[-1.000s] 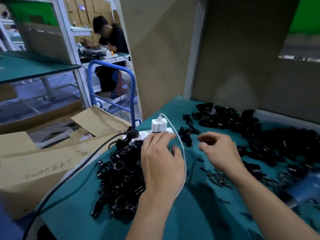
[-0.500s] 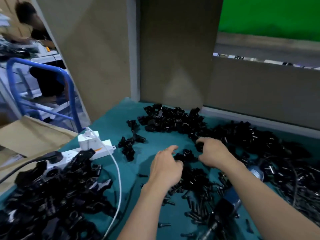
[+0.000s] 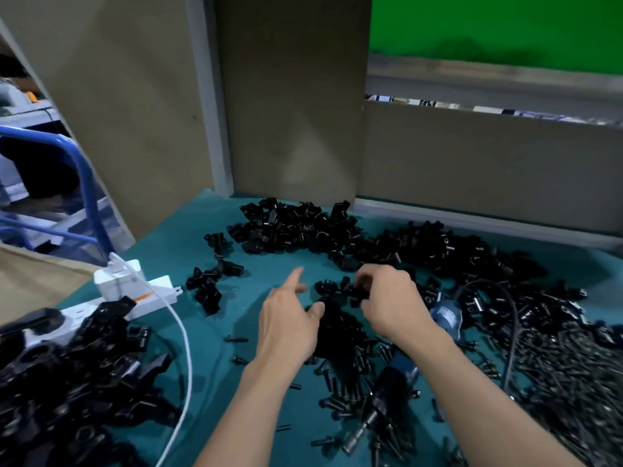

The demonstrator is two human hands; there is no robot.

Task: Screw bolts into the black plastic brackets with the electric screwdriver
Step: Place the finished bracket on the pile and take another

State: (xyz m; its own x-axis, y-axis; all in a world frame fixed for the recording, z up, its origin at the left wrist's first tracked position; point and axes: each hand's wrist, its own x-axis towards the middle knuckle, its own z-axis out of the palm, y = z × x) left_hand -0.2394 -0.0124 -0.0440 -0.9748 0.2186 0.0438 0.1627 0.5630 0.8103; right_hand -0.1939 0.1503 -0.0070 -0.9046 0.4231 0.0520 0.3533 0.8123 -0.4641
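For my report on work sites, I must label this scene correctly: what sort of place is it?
Most likely a factory assembly bench: heaps of identical black plastic brackets, a spread of loose bolts, and an electric screwdriver lying on the teal mat.

Table mat (image 3: 202,237) teal, plain. Brackets (image 3: 296,227) glossy black, in piles at the left, back and right. Bolts (image 3: 573,382) black. Electric screwdriver (image 3: 387,396) black body, blue band, silver tip. Power strip (image 3: 158,294) white with an orange mark. Charger (image 3: 118,274) and cable (image 3: 183,335) white. Rail (image 3: 89,183) blue. Panels (image 3: 290,96) tan. Backdrop (image 3: 488,25) bright green.
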